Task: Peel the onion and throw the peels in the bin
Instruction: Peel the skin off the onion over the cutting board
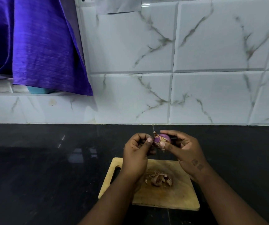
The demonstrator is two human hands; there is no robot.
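Note:
A small purple onion (163, 138), partly stripped with bits of dry skin still clinging, is held above the counter. My right hand (181, 147) grips it with thumb and fingers wrapped around it. My left hand (137, 150) pinches the skin at the onion's left end with thumb and forefinger. A heap of brown peels (161, 179) lies on the wooden cutting board (176, 197) below my hands. No bin is visible.
The cutting board sits on a black countertop (41, 168) that runs to a white marble-patterned tile wall (179, 78). A purple cloth (38, 46) hangs at the upper left over a ledge with a light-blue object (38, 91).

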